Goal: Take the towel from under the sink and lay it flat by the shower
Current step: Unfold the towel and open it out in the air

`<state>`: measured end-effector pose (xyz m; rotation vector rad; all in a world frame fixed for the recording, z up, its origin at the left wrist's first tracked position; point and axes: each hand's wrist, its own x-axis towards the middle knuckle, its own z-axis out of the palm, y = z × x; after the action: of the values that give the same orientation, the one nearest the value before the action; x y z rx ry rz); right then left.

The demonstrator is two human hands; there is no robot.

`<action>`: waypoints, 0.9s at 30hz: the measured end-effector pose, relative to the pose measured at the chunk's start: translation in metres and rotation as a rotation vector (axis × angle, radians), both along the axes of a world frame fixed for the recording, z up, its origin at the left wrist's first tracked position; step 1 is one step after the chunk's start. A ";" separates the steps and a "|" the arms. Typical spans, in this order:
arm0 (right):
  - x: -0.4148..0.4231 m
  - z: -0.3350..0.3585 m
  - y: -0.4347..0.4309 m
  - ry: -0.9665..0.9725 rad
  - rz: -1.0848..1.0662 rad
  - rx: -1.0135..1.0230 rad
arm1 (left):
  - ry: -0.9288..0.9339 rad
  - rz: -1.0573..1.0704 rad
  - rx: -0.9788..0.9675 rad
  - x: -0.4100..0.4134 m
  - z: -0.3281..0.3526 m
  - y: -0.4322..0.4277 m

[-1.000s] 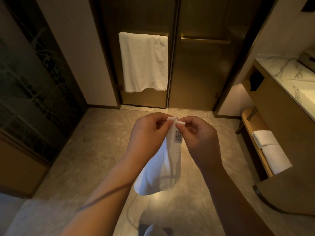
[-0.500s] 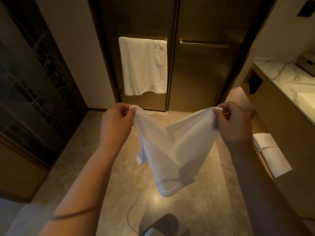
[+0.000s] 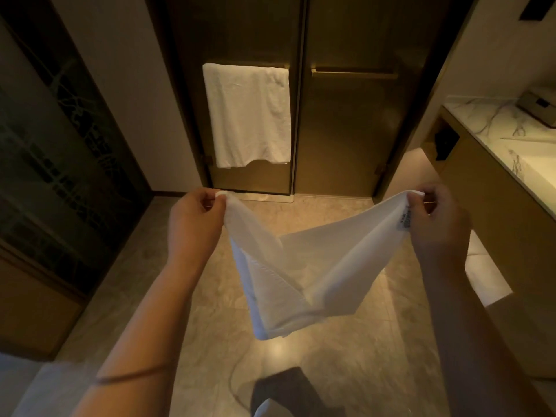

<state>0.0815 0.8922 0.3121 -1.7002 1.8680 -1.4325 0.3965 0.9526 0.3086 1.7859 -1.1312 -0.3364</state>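
Holding the white towel (image 3: 301, 275) in mid-air over the floor (image 3: 346, 350), both hands spread apart at about the same height. Left hand (image 3: 192, 218) pinches one top corner between thumb and fingers; right hand (image 3: 436, 221) pinches the opposite corner, where a small printed label (image 3: 404, 220) shows. Cloth sags in a V between them, partly folded on itself, lower edge hanging clear of the floor. Thin dark band (image 3: 132, 376) around the left forearm. Shower doors (image 3: 346, 115) straight ahead, shut, with a second white towel (image 3: 248, 115) draped over the left door's bar. Marble surface (image 3: 493, 124) at far right; below it, behind the right hand, a pale folded cloth (image 3: 484, 272) sits on a low shelf.
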 end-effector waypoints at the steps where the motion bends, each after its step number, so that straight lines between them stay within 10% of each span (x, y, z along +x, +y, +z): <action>1: -0.002 0.000 -0.001 -0.016 -0.013 -0.013 | -0.001 0.012 -0.004 0.000 -0.001 -0.001; 27: -0.072 -0.045 -0.005 0.054 0.014 -0.033 | -0.176 -0.005 0.116 -0.088 -0.034 0.002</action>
<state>0.0095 0.8872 0.2676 -1.7809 1.8653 -1.4341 0.3088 0.9544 0.2742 1.9450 -1.2605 -0.2556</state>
